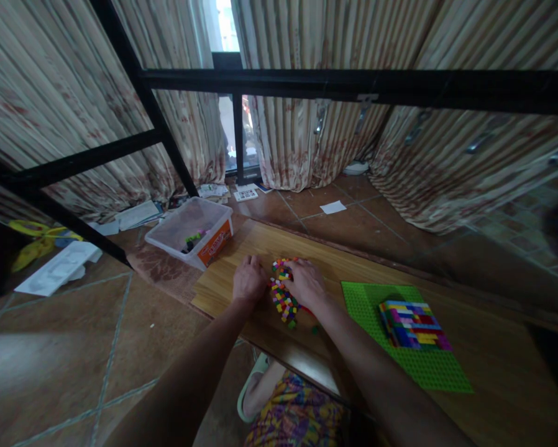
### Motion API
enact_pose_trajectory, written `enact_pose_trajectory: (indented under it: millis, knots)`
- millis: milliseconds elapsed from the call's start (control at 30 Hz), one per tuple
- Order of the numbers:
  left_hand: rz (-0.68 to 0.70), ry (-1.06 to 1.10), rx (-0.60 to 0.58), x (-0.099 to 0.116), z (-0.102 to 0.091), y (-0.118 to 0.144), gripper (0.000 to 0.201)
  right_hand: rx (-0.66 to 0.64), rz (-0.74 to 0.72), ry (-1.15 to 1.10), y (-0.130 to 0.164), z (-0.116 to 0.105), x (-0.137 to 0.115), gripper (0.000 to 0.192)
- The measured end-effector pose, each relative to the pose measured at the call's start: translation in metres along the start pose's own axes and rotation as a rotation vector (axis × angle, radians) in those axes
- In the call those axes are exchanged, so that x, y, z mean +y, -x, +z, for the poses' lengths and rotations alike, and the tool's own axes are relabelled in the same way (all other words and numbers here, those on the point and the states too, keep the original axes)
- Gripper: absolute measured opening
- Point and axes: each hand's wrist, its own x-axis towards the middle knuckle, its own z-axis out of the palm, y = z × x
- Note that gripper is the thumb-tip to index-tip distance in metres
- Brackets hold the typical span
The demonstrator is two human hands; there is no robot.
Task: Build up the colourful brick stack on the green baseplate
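A loose pile of small colourful toy bricks [284, 301] lies on the wooden table between my hands. At the pile's left edge, my left hand [250, 279] rests on the wood with its fingers curled under; whatever they may hold is hidden. My right hand [307, 283] reaches over the pile's upper right part, thumb and fingers apart among the bricks, with no brick visibly gripped. Farther right, a block built of multicoloured bricks [415, 324] sits on a green studded baseplate [363, 298].
A clear plastic bin [186, 217] with an orange label and a few bricks inside stands at the table's left end. The wooden table [255, 239] is long and narrow. Beyond it are a black metal frame [279, 81], striped curtains [288, 136] and papers on the tiled floor.
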Motion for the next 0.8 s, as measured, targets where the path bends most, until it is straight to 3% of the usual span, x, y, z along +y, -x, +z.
enact_pose_trajectory:
  millis: [200, 400, 567, 800]
  knots:
    - [-0.01, -0.004, -0.008, 0.0, 0.0, -0.002, 0.026, -0.014, -0.054, 0.028, 0.001, -0.002, 0.001, 0.025]
    - [0.005, -0.003, 0.017, -0.002, 0.0, -0.001, 0.027, -0.045, -0.113, 0.014, 0.001, -0.006, 0.002, 0.034]
    - [-0.017, -0.018, 0.01, -0.001, 0.001, -0.001, 0.026, -0.085, -0.126, 0.025, -0.003, -0.009, 0.0, 0.026]
    - [-0.007, 0.025, 0.018, -0.002, 0.0, -0.001, 0.024, 0.034, -0.109, -0.049, 0.007, -0.009, 0.005, 0.018]
